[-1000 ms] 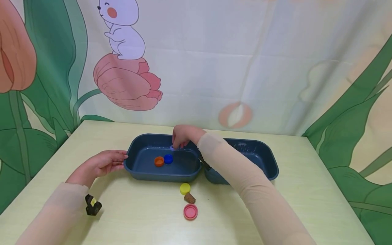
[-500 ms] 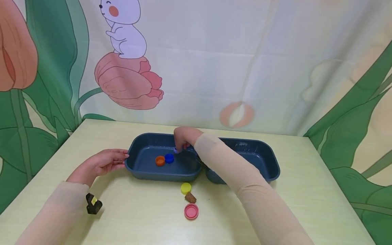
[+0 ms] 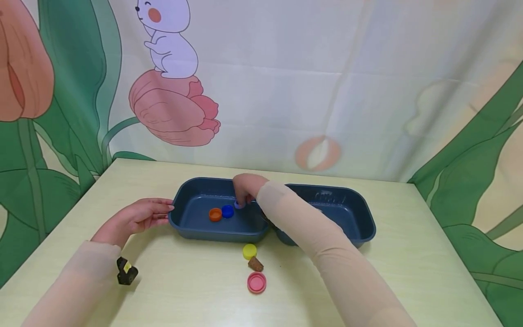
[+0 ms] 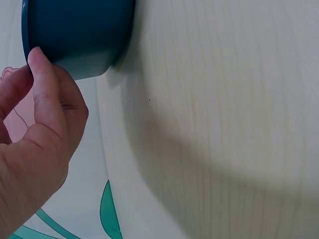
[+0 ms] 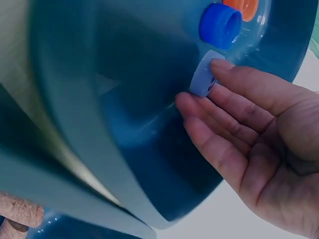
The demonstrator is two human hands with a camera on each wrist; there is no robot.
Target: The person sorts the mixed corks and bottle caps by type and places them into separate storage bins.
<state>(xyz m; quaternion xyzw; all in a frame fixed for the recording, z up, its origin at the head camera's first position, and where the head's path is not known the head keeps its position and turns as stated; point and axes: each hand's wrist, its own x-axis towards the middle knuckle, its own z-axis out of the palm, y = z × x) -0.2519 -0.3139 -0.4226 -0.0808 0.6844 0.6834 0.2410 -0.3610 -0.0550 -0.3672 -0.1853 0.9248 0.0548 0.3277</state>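
Note:
My left hand (image 3: 146, 215) grips the left end rim of a dark blue tray (image 3: 218, 236); in the left wrist view the thumb (image 4: 44, 84) lies along the tray's outer wall (image 4: 79, 35). Reaching inside that tray, my right hand (image 3: 246, 187) pinches a pale purple bottle cap (image 5: 203, 74) between thumb and fingers, low over the tray floor. Beside it, a blue bottle cap (image 3: 227, 211) and an orange bottle cap (image 3: 215, 215) lie close together. Most of the purple cap is hidden by my fingers in the head view.
A second dark blue tray (image 3: 365, 218) stands to the right, partly behind my right sleeve; corks (image 5: 21, 209) lie in it. In front lie a yellow cap (image 3: 249, 251), a brown cork (image 3: 255, 264) and a pink cap (image 3: 257, 282). A patterned curtain (image 3: 261, 91) hangs behind.
My right hand has lowered into the left tray and shifted slightly right with the purple cap, closer to the blue one. The left hand has stayed on the rim.

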